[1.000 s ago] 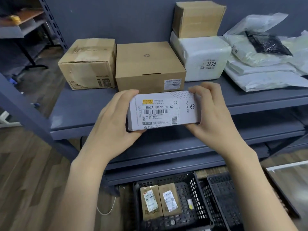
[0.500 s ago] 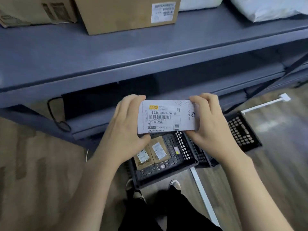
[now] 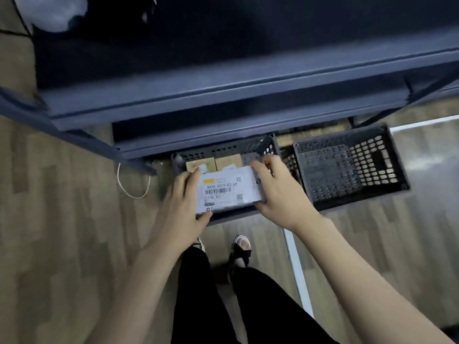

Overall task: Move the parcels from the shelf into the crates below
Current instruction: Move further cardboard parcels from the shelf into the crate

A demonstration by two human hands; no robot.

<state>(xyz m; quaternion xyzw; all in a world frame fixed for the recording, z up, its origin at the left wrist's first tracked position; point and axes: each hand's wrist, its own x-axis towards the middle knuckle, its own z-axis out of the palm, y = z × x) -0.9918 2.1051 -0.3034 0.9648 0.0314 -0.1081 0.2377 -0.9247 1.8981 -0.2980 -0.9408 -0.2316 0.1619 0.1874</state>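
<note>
My left hand [image 3: 182, 209] and right hand [image 3: 278, 194] grip the white labelled parcel [image 3: 227, 189] by its ends, label up, over the left black crate [image 3: 223, 151] holding two brown boxes [image 3: 213, 163], beside the second crate [image 3: 347, 167] under the shelf [image 3: 223, 95]

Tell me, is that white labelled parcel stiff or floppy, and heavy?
The white parcel looks stiff: its edges stay straight between the left hand and right hand. Probably light, since fingers alone hold it. Flat-sided, so unlikely to roll.
</note>
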